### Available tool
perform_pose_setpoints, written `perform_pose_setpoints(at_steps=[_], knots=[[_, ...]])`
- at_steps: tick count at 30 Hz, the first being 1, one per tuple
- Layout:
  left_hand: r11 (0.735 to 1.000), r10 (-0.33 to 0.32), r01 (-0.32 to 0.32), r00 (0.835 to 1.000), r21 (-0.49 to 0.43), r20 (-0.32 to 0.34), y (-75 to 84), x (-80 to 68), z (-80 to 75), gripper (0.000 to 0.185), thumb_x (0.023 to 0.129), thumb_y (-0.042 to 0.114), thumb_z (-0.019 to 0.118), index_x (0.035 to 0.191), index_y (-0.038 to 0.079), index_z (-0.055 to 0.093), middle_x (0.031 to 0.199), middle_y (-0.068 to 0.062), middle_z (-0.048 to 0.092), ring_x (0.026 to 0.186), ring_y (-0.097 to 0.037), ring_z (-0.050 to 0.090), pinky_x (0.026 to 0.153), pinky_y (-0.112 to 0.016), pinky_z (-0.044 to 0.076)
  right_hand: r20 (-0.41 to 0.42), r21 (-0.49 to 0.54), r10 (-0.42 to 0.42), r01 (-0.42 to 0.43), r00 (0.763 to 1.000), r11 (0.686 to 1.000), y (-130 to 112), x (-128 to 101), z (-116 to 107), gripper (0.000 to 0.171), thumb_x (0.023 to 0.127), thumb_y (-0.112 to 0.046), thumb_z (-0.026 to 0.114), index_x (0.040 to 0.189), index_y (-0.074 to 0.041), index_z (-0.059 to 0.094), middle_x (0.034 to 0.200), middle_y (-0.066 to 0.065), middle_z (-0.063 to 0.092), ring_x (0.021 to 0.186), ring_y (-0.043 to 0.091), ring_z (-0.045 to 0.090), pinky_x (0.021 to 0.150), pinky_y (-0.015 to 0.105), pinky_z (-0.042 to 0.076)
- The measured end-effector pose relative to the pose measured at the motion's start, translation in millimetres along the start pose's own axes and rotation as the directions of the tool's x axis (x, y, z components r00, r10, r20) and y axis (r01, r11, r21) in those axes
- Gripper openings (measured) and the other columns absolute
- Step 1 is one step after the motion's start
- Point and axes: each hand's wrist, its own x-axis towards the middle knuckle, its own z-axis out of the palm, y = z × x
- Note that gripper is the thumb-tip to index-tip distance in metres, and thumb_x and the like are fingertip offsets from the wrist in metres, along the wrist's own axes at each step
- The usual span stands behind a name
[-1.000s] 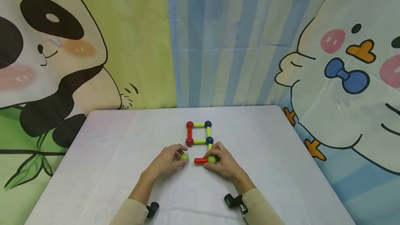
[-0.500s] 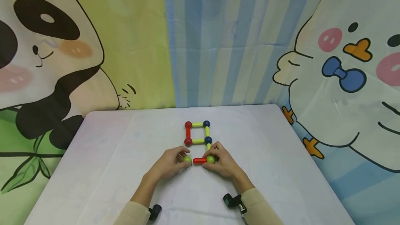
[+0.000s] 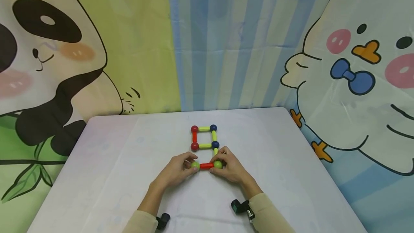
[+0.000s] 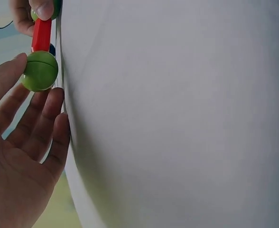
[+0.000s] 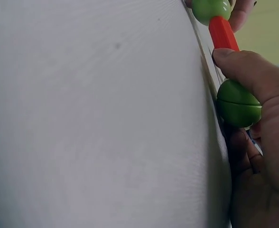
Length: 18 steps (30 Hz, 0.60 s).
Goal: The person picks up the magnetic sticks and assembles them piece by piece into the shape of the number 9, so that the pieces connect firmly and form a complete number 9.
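My left hand (image 3: pixel 177 168) pinches a green ball (image 4: pixel 40 71) between thumb and fingers. This ball meets the left end of a red stick (image 3: pixel 206 166). At the stick's other end is a second green ball (image 5: pixel 238 103). My right hand (image 3: pixel 232 166) grips the red stick close to that ball, its thumb lying on the stick in the right wrist view. Just beyond, a square of sticks and balls lies flat, with red balls (image 3: pixel 194 146) on the left and blue balls (image 3: pixel 215 144) on the right. A yellow-green stick (image 3: pixel 215 151) runs from the near blue ball toward my right fingers, which partly hide it.
A white-covered table (image 3: pixel 275 146) carries everything. Behind it hangs a cloth backdrop (image 3: pixel 226 46) with a panda and a white bird printed on it. Black wrist devices (image 3: pixel 240 207) sit at both sleeves.
My left hand has moved right with its green ball, closing the gap to the red stick's left end. The right hand stays at the stick. The head view has shifted slightly.
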Motion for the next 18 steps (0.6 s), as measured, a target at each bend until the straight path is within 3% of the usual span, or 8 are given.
perform_pose_setpoints(at_steps=[11,18], knots=[[1.0,-0.03,0.03,1.0,0.006,0.007,-1.6,0.6,2.5,0.037,0.095,0.026,0.075,0.129,0.018,0.065,0.116,0.004,0.067,0.101,-0.015,0.063,0.09,-0.041,0.055,0.003,-0.014,0.021,-0.021,1.0,1.0,2.3,0.3,2.8,0.022,0.084,-0.03,0.087,0.103,-0.026,0.076,0.104,-0.002,0.044,0.09,0.015,0.047,0.074,0.024,0.041],[0.998,-0.043,0.043,0.999,0.038,-0.006,-1.8,1.2,4.4,0.041,0.095,0.032,0.075,0.132,0.021,0.063,0.125,0.003,0.064,0.104,-0.015,0.062,0.089,-0.039,0.055,0.048,0.004,0.051,-0.051,0.998,0.999,0.6,-1.5,-7.4,0.036,0.089,-0.037,0.081,0.122,-0.023,0.073,0.106,0.0,0.05,0.092,0.015,0.049,0.079,0.026,0.044]])
